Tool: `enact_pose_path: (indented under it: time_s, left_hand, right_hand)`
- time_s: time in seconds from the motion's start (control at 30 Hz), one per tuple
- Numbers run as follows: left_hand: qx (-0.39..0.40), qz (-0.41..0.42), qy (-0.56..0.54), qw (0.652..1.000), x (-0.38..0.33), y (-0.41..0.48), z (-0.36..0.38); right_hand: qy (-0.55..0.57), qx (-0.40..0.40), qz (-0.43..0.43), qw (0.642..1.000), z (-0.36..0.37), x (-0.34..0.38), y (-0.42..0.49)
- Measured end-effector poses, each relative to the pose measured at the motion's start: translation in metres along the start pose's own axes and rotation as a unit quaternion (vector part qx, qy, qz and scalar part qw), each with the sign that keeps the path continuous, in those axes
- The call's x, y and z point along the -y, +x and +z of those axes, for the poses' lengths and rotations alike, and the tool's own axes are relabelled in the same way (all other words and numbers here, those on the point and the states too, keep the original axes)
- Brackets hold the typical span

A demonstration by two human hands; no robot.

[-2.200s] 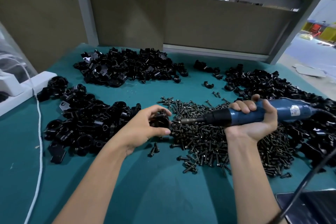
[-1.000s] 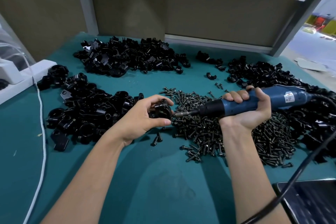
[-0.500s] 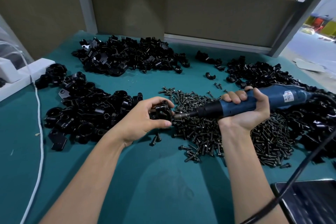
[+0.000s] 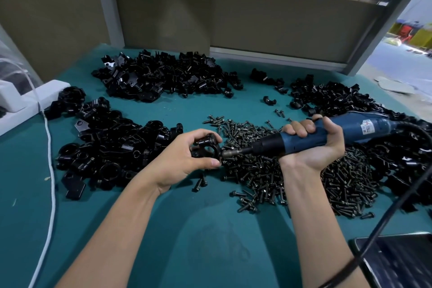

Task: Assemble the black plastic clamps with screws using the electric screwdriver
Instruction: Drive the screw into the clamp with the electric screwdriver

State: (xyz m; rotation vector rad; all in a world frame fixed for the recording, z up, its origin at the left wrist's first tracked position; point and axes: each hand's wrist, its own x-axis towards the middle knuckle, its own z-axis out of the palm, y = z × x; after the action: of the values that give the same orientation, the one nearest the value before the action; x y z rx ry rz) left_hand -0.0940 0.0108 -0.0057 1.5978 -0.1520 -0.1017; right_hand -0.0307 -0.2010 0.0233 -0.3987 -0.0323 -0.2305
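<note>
My left hand [image 4: 180, 161] pinches a black plastic clamp [image 4: 207, 147] between thumb and fingers, just above the teal table. My right hand [image 4: 311, 145] grips a blue electric screwdriver [image 4: 327, 133] lying almost level, pointing left. Its metal bit [image 4: 230, 153] touches the clamp's right side. A wide heap of dark screws [image 4: 292, 175] spreads under the tool and my right wrist. The screw at the bit is hidden by the clamp.
Heaps of black clamp parts lie at the left [image 4: 105, 145], the back [image 4: 163, 77] and the right [image 4: 339, 100]. A white cord [image 4: 50, 170] runs down the left side from a white block [image 4: 21, 103]. The screwdriver's black cable [image 4: 385, 213] crosses a dark tray [image 4: 402, 262] at bottom right.
The bit has closed in on the clamp and now touches it. Both hands stay in nearly the same place over the screws.
</note>
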Motion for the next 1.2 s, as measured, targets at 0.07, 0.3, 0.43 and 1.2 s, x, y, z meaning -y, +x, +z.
enact_pose_path:
  time_s: [0.07, 0.3, 0.43, 1.2]
  left_hand:
    - [0.003, 0.000, -0.001, 1.000, 0.0000, 0.0001, -0.0002]
    - [0.003, 0.001, -0.008, 1.000, 0.0007, 0.0006, -0.0006]
    - [-0.004, 0.002, -0.003, 1.000, 0.0009, 0.0016, -0.0002]
    - [-0.015, -0.006, -0.013, 1.000, -0.0017, 0.0012, 0.0037]
  right_hand:
    - [-0.002, -0.001, 0.000, 1.000, 0.0006, 0.0002, -0.0004]
    - [-0.004, -0.006, 0.002, 1.000, 0.0025, -0.0001, -0.0016]
    - [-0.001, -0.011, 0.001, 1.000, 0.0022, -0.0006, -0.0020]
    - [0.006, -0.015, -0.001, 1.000, 0.0013, -0.0004, -0.0018]
